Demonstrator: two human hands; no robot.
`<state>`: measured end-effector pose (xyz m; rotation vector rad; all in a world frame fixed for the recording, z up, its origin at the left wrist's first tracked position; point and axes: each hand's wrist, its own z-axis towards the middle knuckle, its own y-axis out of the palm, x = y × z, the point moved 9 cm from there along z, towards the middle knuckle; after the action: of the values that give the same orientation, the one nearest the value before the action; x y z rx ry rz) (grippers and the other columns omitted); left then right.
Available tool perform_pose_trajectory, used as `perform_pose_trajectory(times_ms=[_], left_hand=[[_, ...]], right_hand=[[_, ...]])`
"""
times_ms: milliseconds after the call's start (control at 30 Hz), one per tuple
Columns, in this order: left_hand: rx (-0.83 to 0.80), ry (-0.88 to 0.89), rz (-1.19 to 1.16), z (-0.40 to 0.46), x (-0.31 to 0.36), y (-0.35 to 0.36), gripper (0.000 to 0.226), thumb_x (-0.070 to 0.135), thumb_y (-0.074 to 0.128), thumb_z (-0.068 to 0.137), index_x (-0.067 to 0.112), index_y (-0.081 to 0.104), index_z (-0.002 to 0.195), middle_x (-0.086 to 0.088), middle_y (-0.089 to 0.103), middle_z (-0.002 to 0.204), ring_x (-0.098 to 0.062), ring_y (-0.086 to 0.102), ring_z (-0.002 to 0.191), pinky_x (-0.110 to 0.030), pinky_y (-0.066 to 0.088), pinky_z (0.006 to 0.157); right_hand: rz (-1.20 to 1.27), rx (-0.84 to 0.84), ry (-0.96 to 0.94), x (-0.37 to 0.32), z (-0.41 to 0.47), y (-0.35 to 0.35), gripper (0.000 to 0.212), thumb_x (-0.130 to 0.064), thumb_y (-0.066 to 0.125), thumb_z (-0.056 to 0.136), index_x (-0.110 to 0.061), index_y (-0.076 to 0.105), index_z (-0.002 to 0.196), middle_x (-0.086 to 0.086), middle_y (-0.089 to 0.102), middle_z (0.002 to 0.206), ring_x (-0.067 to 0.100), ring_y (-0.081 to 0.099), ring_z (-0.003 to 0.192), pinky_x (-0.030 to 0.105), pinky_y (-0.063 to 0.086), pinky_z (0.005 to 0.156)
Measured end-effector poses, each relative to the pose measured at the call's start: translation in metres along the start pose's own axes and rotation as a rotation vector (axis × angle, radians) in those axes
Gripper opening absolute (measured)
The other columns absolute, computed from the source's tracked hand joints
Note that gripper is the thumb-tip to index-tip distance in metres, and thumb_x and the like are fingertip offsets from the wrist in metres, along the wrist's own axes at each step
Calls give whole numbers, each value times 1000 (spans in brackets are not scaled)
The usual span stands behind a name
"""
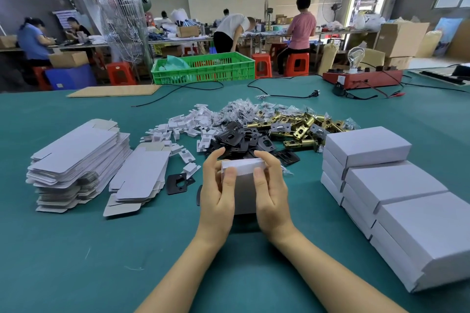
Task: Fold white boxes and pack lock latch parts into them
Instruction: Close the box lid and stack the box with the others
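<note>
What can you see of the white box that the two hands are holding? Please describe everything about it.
The white box looks like thin plain cardboard, without print. It stands upright just above the green table, its broad face toward the camera in shadow. The top flap, brighter, is bent over the far edge and seems nearly closed. The left hand and the right hand grip its sides, thumbs pressing on the front near the top, fingers curled behind. What is inside cannot be seen. Black plates lie just behind it.
</note>
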<state>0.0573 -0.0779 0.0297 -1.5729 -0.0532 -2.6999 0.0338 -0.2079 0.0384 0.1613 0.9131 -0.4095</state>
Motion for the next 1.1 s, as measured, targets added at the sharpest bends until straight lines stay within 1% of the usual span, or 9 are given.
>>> perform_pose_trajectory(times_ms=[67, 133, 233, 367, 500, 633, 767, 933, 1100], left_hand=[[4, 26, 29, 0, 4, 0, 28, 35, 43, 97, 40, 47, 124, 2, 57, 110, -17, 55, 98, -31, 46, 91], [1, 50, 44, 1, 6, 0, 25, 33, 42, 99, 41, 50, 121, 21, 57, 104, -5, 54, 94, -19, 42, 89], [-5, 67, 67, 3, 10, 0, 23, 28, 42, 99, 40, 54, 115, 32, 58, 107, 6, 54, 98, -8, 38, 87], [-3, 82, 89, 4, 12, -2, 21, 26, 44, 98, 38, 59, 107, 28, 62, 106, 2, 57, 103, -9, 39, 88], [-6, 84, 77, 6, 11, -4, 20, 24, 46, 98, 36, 61, 102, 23, 65, 102, -2, 60, 100, -10, 40, 86], [-26, 80, 64, 6, 11, -5, 20, 24, 48, 97, 36, 64, 101, 20, 67, 100, -3, 61, 97, -10, 42, 83], [-70, 59, 62, 12, 13, -10, 21, 26, 53, 94, 39, 69, 98, 18, 67, 86, 2, 57, 68, -9, 40, 60], [-107, 70, 70, 17, 18, -12, 21, 24, 55, 93, 39, 70, 92, 21, 69, 85, 1, 52, 59, -12, 37, 48], [-159, 119, 83, 17, 20, -12, 19, 13, 57, 95, 27, 70, 100, 20, 70, 95, 3, 62, 79, -8, 44, 62]], right_hand=[[-12, 13, -16, -1, 1, 0, 27, -20, 41, 96, -38, 48, 114, -19, 54, 112, -2, 52, 100, 19, 42, 88], [-10, 24, -38, -4, 1, 0, 27, -16, 43, 95, -37, 49, 112, -19, 55, 110, -2, 53, 98, 16, 41, 87], [23, 32, -20, -2, 0, 0, 23, -17, 45, 94, -35, 52, 106, -15, 58, 102, 3, 54, 90, 20, 42, 82], [76, 54, 69, 6, -1, 0, 15, -24, 46, 93, -34, 52, 103, -13, 59, 96, 10, 57, 88, 28, 46, 79], [73, 46, 62, 5, -1, 1, 14, -25, 46, 93, -34, 52, 102, -17, 58, 95, 9, 57, 88, 22, 45, 78], [47, 26, 30, 2, 1, 0, 15, -22, 46, 93, -33, 52, 101, -6, 59, 98, 12, 57, 89, 26, 46, 78], [39, 9, 15, 2, 3, -1, 15, -21, 47, 93, -34, 52, 101, 0, 60, 97, 16, 58, 89, 24, 44, 78], [30, -9, -23, 2, 4, 0, 16, -19, 48, 93, -33, 52, 101, -2, 57, 90, 9, 54, 80, 17, 40, 73], [48, -7, -31, 3, 4, 0, 18, -18, 46, 94, -33, 52, 102, -2, 58, 92, 6, 54, 82, 15, 39, 74]])
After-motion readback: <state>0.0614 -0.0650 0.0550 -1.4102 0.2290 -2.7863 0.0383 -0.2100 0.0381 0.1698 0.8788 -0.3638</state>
